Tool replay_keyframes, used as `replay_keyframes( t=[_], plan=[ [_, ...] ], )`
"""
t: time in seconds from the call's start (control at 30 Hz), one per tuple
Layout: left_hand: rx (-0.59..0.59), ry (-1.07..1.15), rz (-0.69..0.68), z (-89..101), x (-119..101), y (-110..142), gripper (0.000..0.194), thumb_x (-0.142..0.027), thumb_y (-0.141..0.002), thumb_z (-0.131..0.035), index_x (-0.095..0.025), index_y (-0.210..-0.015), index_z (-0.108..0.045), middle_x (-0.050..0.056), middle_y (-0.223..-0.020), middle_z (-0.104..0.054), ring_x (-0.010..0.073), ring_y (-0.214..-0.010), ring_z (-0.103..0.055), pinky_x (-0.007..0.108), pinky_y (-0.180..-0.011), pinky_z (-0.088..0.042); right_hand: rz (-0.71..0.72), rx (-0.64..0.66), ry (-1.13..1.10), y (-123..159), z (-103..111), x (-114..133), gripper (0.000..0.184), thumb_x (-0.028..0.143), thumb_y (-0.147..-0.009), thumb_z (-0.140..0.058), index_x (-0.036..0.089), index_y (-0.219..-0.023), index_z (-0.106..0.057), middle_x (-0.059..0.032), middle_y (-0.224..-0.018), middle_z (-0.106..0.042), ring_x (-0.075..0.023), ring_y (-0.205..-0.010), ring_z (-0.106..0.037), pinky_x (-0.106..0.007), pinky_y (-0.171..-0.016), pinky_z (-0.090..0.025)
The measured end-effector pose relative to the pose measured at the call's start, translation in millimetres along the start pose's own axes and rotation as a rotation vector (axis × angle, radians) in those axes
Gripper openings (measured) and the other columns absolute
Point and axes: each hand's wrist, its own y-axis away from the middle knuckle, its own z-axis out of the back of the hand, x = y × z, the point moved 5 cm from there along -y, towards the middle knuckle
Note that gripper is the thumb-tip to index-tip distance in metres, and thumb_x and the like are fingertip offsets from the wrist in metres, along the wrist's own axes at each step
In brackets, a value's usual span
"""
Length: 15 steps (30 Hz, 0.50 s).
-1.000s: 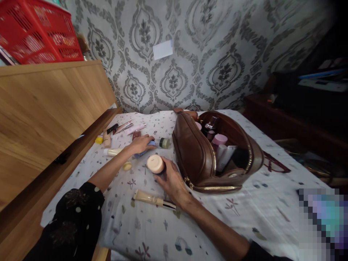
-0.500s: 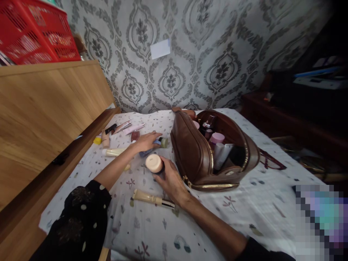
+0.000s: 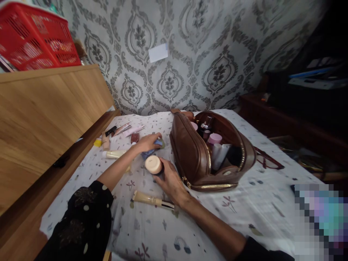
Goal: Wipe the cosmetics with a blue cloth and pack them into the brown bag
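My right hand (image 3: 172, 181) is closed around a small jar with a cream-coloured lid (image 3: 153, 165), held above the cloth. Just behind it, my left hand (image 3: 148, 142) has its fingers around a blue item (image 3: 147, 155), whose kind I cannot make out. A greenish piece (image 3: 162, 142) shows past the fingertips, mostly covered. The open brown cosmetic bag (image 3: 187, 152) stands right of both hands, with a pink-lidded container (image 3: 214, 138) and several tubes and bottles inside. Nearer me lies a beige tube with a shiny cap (image 3: 152, 200).
Left of my left hand lie a pale yellow tube (image 3: 114, 154), a dark red bottle (image 3: 135, 137), a pink tube (image 3: 133, 130) and several other cosmetics. A wooden cabinet (image 3: 54, 94) with a red basket (image 3: 40, 40) borders the left. A blurred-out device (image 3: 320, 217) is at the lower right.
My left hand has closed in over the blue and greenish items, covering more of the greenish one. The right hand still holds the jar. The whole view has shifted slightly.
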Motion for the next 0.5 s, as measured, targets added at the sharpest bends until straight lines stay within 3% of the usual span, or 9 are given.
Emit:
replay_keyframes(
  t=[0.2, 0.4, 0.5],
  plan=[
    [-0.017, -0.024, 0.019, -10.0, -8.9, 1.3, 0.05, -0.03, -0.081, -0.066, -0.026, -0.129, -0.051, 0.007, -0.117, -0.066, 0.0263, -0.106, -0.064, 0.034, -0.088, -0.05, -0.012, -0.001, -0.007, 0.8, 0.3, -1.6, 0.063, 0.011, -0.077, -0.067, 0.021, -0.136, -0.048, -0.0123, -0.127, -0.061, -0.0296, -0.122, -0.057, -0.051, -0.106, -0.046],
    [-0.021, -0.13, 0.079, 1.9, -3.8, 4.0, 0.034, -0.035, -0.08, -0.07, -0.022, -0.111, -0.063, 0.011, -0.11, -0.063, 0.0329, -0.108, -0.061, 0.04, -0.087, -0.049, -0.002, 0.013, -0.019, -0.6, -0.7, -2.2, 0.061, 0.011, -0.077, -0.065, 0.019, -0.135, -0.049, -0.0136, -0.13, -0.06, -0.0289, -0.124, -0.057, -0.049, -0.108, -0.045],
    [-0.033, -0.147, 0.094, 0.8, -5.5, 8.3, 0.038, -0.041, -0.083, -0.069, -0.024, -0.116, -0.063, 0.01, -0.114, -0.062, 0.031, -0.112, -0.06, 0.038, -0.089, -0.048, 0.005, 0.005, -0.021, -0.9, -0.5, -3.0, 0.06, 0.012, -0.077, -0.065, 0.017, -0.135, -0.05, -0.0139, -0.128, -0.061, -0.0284, -0.124, -0.057, -0.048, -0.108, -0.045]
  ],
)
